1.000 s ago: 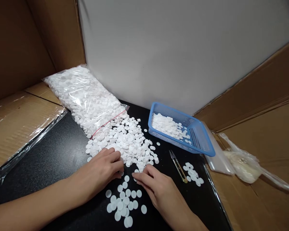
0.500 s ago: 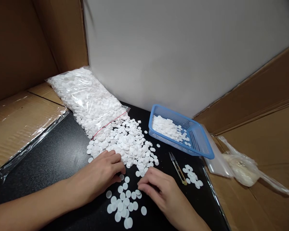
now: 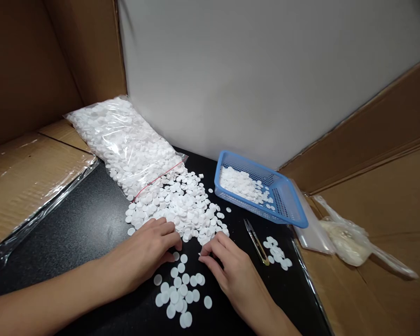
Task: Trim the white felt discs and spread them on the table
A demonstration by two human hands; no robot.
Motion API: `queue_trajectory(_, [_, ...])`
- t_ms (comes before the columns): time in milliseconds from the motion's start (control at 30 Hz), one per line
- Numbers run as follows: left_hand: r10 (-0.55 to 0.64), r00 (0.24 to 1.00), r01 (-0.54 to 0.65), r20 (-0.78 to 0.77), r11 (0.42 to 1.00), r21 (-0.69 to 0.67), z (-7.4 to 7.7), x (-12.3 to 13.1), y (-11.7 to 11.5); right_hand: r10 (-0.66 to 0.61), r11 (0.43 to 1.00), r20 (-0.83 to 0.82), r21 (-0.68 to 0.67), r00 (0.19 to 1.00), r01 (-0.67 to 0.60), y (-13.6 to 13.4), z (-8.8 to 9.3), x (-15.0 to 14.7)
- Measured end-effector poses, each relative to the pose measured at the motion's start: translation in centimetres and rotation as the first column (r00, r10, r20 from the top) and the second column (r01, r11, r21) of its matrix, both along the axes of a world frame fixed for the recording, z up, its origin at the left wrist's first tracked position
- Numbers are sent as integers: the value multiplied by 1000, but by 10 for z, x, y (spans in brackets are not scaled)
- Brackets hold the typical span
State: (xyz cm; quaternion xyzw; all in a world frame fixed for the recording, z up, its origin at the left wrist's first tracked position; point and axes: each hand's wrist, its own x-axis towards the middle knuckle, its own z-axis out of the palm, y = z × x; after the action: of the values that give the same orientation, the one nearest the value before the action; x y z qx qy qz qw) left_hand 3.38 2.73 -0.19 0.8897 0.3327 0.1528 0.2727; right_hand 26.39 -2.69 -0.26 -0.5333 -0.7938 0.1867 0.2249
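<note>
My right hand (image 3: 227,261) pinches a small white disc (image 3: 199,254) between thumb and fingertips, just off the near edge of a heap of white discs (image 3: 191,207). My left hand (image 3: 154,245) rests palm down at the heap's near left side, fingers loosely curled, with thumb and index finger apart; I see nothing held in it, though its underside is hidden. Between and below my hands lies a loose group of flat white discs (image 3: 175,296) on the black table. The heap runs back into the mouth of a clear zip bag (image 3: 126,144) full of discs.
A blue mesh basket (image 3: 296,207) holding white discs stands at the back right. Thread snips (image 3: 256,243) and a small cluster of discs (image 3: 277,254) lie beside my right hand. Farther right are clear plastic bags (image 3: 346,242) on cardboard; more cardboard (image 3: 38,172) borders the left.
My right hand has lifted slightly and now shows a white disc edge at its fingertips. My left hand stays in place. The whole view has shifted a little.
</note>
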Motion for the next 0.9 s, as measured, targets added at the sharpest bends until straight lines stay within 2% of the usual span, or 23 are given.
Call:
queue_trajectory(100, [-6,1000,5,-13,999,-35,2,0,-1,35,999,-71,-28,997,-37,-2,4,-2])
queue_trajectory(233, [-23,1000,23,5,998,-58,6,0,-2,107,983,-123,-136,987,-124,-2,8,1])
queue_trajectory(333, [-105,994,106,24,993,-57,14,-3,-1,35,994,-151,-96,988,-50,2,9,8])
queue_trajectory(467, [-222,974,224,36,955,-192,27,-8,2,-33,999,-147,-30,989,29,6,6,16])
queue_trajectory(633, [-32,997,55,76,943,-329,32,-8,10,-34,999,-73,-15,997,33,5,-2,14])
queue_trajectory(700, [12,995,28,104,927,-374,31,-5,10,-26,1000,-75,2,997,26,4,-4,11])
queue_trajectory(800, [-21,992,69,121,910,-410,30,-2,4,3,1000,-110,26,994,-1,4,-4,7])
queue_trajectory(900, [-117,990,138,81,924,-356,30,0,-4,34,999,-205,-10,978,-36,5,0,4])
